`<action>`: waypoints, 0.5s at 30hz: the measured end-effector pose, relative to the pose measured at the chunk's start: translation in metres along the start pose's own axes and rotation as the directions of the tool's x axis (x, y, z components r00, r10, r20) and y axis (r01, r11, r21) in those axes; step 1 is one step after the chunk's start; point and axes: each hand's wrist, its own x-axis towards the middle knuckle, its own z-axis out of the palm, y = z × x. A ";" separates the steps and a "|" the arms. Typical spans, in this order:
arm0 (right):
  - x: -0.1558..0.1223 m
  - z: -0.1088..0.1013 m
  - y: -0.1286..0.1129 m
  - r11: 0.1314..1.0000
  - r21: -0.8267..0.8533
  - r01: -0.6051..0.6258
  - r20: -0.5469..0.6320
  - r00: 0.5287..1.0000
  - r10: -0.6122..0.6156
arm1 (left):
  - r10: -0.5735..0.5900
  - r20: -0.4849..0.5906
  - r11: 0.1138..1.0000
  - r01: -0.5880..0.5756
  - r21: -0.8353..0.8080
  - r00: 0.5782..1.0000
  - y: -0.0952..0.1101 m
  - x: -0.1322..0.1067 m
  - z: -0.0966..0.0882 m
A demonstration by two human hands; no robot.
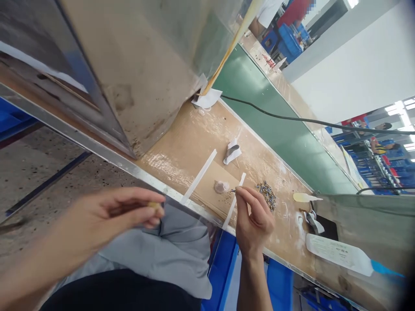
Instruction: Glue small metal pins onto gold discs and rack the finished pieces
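Observation:
My left hand (106, 216) hovers off the bench edge, above my lap, with its fingers pinched on a thin stick-like tool with a yellowish tip (154, 206). My right hand (254, 214) rests on the cardboard-covered bench (194, 142), fingers pinched on a tiny dark part (232, 190). That part sits right beside a small clear round dish (221, 186). A heap of small metal parts (267, 194) lies just beyond my right hand. Two white strips (198, 177) (234, 201) frame the spot where I work.
A large metal housing (145, 65) stands on the bench at the left. Behind the bench runs a green conveyor belt (275, 125) crossed by a black cable (292, 119). A white and blue packet (340, 255), folded paper (232, 152) and blue bins (223, 268) lie around. Other people work far off.

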 end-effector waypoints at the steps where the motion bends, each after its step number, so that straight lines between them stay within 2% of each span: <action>1: 0.002 0.002 -0.001 1.000 -0.015 0.014 0.011 1.000 -0.014 | -0.016 0.080 0.998 0.021 -0.057 0.997 -0.001 0.007 0.011; 3: 0.003 0.005 -0.001 0.999 -0.040 0.025 0.032 0.999 -0.024 | 0.019 0.188 0.988 0.011 -0.155 0.982 0.000 0.018 0.032; 6: 0.004 0.006 -0.001 0.998 -0.051 0.023 0.045 0.999 -0.021 | 0.109 0.189 0.981 -0.075 -0.177 0.976 0.005 0.028 0.052; 10: 0.004 0.007 0.000 0.997 -0.070 0.017 0.059 0.998 -0.013 | 0.152 0.177 0.985 -0.133 -0.114 0.972 0.011 0.036 0.063; 15: 0.005 0.009 0.001 0.995 -0.091 0.033 0.060 0.998 -0.028 | 0.187 0.166 0.981 -0.174 -0.089 0.968 0.009 0.042 0.072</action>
